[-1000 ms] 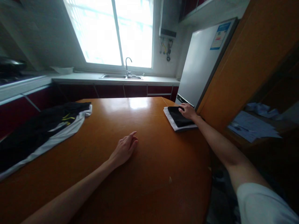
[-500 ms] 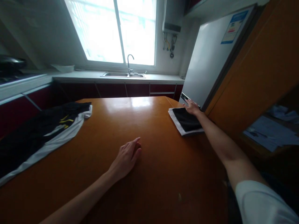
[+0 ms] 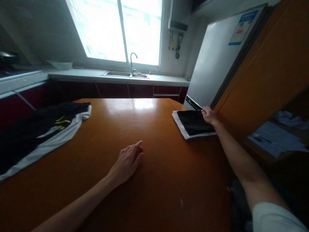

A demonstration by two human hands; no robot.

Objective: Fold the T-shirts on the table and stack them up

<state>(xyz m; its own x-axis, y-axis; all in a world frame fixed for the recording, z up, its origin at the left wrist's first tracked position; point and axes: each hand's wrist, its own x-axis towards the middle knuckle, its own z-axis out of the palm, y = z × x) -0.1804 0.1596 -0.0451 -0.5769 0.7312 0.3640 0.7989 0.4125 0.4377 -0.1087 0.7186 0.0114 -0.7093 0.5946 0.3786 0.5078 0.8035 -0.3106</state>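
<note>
At the table's right side, my right hand (image 3: pixel 209 116) rests with fingers apart on the right part of a folded black garment (image 3: pixel 190 122). That garment lies flat on a folded white cloth (image 3: pixel 180 125), whose edges show at the left and front. My left hand (image 3: pixel 126 161) is over the middle of the wooden table (image 3: pixel 145 125), thumb apart from its loosely stretched fingers, holding nothing. Far to the left, a black and white garment (image 3: pixel 48 129) with yellow marks lies spread and somewhat rumpled.
A white fridge (image 3: pixel 207 64) and a wooden panel (image 3: pixel 263 61) stand close on the right. Papers (image 3: pixel 277 138) lie on a shelf at the lower right. Behind the table runs a counter (image 3: pixel 79 72) with a sink (image 3: pixel 118 74) and tap (image 3: pixel 132 61) beneath a window.
My right hand has slid to the right across the folded black garment, uncovering more of its top. My left hand has barely moved. The view has shifted slightly.
</note>
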